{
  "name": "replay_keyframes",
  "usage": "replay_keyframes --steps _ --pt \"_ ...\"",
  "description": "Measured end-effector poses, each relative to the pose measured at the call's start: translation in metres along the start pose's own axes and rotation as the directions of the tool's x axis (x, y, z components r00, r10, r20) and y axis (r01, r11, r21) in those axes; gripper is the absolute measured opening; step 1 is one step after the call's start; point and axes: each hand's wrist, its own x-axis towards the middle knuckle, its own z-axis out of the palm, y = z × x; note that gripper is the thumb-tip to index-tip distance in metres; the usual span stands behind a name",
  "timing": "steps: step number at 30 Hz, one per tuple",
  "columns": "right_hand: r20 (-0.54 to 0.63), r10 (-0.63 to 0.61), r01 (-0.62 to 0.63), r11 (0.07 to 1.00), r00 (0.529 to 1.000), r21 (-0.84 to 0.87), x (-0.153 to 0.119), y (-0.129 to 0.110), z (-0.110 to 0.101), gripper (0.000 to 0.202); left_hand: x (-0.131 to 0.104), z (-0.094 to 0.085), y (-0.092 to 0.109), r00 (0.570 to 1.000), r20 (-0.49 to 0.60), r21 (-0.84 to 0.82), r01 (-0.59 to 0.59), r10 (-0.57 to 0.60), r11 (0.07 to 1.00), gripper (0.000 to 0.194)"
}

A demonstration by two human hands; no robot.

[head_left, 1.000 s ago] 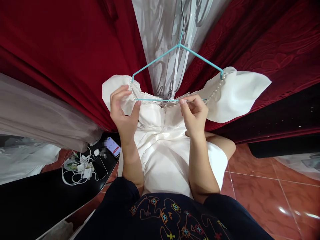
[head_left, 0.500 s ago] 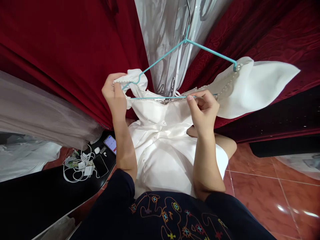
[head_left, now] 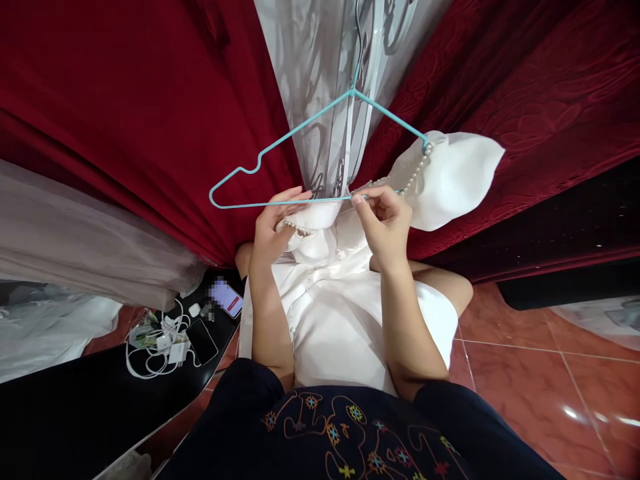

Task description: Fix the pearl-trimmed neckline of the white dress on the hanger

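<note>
A white dress (head_left: 340, 327) with pearl trim lies across my lap. My left hand (head_left: 274, 230) holds its left strap, the thumb on the pearl edging and the fingers stretched behind the fabric. With thumb and fingertips, my right hand (head_left: 386, 223) pinches the bottom bar of a light-blue clothes hanger (head_left: 305, 123). The hanger's left end is bare, above and left of my left hand. At its right end, the dress's other pearl-edged strap still hangs over the notch. The palm side of my right fingers is partly hidden.
Red curtains (head_left: 125, 100) flank a sheer grey-white fabric (head_left: 305, 87) in front. On the left, a black bench (head_left: 60, 413) carries tangled white cables (head_left: 167, 340), a dark phone (head_left: 202, 341) and a lit phone (head_left: 230, 301). Red floor tiles (head_left: 520, 380) show at right.
The left strap has come off the hanger's left end, and my left hand has brought it down and to the right. Hanger and right hand have shifted left.
</note>
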Motion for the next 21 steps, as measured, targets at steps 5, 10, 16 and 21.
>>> replay_keyframes --steps 5,10,16,21 --pt "0.017 -0.047 0.048 0.996 0.999 -0.071 -0.005 -0.014 -0.012 0.029 0.002 0.048 0.013 0.923 -0.288 -0.082 -0.290 0.256 0.953 0.020" --pt "-0.275 -0.266 0.162 0.923 0.924 -0.350 0.008 -0.013 -0.042 0.041 0.005 0.041 0.006 0.872 -0.337 0.019 -0.371 0.355 0.929 0.013" --pt "-0.055 -0.300 0.240 0.848 0.952 -0.473 0.049 0.015 -0.058 0.035 0.008 0.030 0.008 0.852 -0.359 0.054 -0.389 0.381 0.920 0.011" --pt "-0.301 -0.223 0.117 0.936 0.927 -0.333 0.091 0.019 -0.081 0.016 0.009 0.024 0.009 0.862 -0.321 0.035 -0.404 0.393 0.914 0.010"
